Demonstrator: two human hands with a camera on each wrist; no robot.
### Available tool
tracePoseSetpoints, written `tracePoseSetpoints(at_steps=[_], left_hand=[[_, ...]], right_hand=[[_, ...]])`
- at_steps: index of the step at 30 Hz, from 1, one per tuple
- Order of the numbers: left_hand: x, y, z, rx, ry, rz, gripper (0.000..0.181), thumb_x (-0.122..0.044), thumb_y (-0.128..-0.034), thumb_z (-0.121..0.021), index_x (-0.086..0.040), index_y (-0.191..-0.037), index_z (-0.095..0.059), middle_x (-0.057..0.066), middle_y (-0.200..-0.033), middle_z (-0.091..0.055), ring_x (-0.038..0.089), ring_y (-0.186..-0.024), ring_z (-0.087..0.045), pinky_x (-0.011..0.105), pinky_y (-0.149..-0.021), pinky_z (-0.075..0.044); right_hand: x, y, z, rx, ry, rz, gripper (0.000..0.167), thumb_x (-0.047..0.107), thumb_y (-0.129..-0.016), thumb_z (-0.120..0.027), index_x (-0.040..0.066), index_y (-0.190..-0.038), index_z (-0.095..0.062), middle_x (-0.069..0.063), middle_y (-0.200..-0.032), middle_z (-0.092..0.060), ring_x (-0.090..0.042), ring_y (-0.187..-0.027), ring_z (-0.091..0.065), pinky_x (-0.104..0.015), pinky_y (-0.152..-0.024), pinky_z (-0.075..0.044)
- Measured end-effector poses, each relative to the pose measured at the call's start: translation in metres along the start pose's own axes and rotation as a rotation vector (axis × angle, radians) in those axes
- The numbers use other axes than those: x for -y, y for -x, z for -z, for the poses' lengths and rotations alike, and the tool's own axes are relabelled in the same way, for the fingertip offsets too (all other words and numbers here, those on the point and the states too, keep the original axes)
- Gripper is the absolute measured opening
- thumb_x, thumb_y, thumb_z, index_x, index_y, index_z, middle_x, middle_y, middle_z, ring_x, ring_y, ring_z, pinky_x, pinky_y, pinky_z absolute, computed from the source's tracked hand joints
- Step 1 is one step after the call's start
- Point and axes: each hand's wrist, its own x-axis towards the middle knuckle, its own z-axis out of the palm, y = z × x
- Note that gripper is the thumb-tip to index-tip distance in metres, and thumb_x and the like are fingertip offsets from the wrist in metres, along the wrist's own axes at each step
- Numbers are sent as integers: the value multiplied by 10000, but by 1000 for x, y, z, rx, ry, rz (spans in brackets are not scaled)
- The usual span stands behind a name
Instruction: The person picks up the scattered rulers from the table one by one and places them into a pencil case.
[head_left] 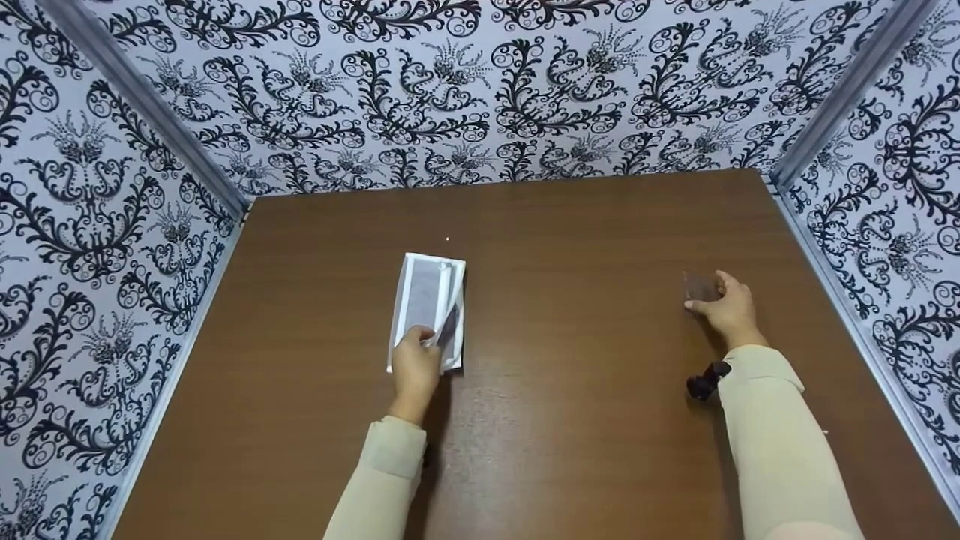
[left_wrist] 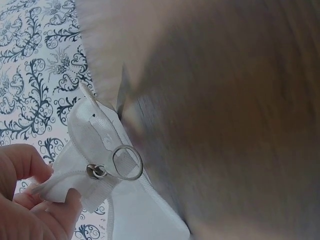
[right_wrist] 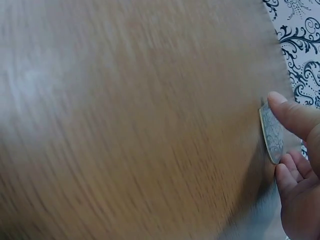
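Observation:
A white zippered pouch [head_left: 424,289] with a greyish see-through panel lies on the left part of the table. My left hand [head_left: 416,371] pinches its edge near the front right corner and lifts it, so the opening gapes. In the left wrist view, a metal ring pull [left_wrist: 141,164] hangs from the zip beside the fingers. Over at the right, my right hand [head_left: 731,309] holds a small, flat, see-through square piece [head_left: 700,287] by its edges between thumb and fingers. Wallpaper pattern shows on the piece [right_wrist: 272,136] in the right wrist view.
The brown wooden table [head_left: 570,300] is bordered by patterned walls [head_left: 480,97] at the back and both sides, with metal strips along the corners. A small dark device [head_left: 707,381] sits at the right wrist. A tiny white speck [head_left: 447,238] is behind the pouch.

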Motion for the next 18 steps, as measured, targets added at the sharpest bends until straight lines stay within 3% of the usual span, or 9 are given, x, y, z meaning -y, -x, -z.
tracePoseSetpoints(at_steps=[7,18], left_hand=[[0,0,0,19,16,24,212,74,-743,-570,40,-931,-663,181,-834,-693,292,-660,-624,409,-623,-507],[-1,0,-2,-4,-23,7,222,87,-735,-562,49,-924,-672,199,-873,-698,340,-772,-646,460,-707,-511]], right_hand=[[-1,-3,2,38,39,-16,855,95,-861,-697,-85,-1492,-148,-395,-1436,-254,-528,-1317,-292,-590,-1069,-279],[11,-8,10,130,140,-33,853,99,-857,-689,-132,-1469,-141,-404,-1441,-261,-546,-1310,-283,-609,-1063,-268]])
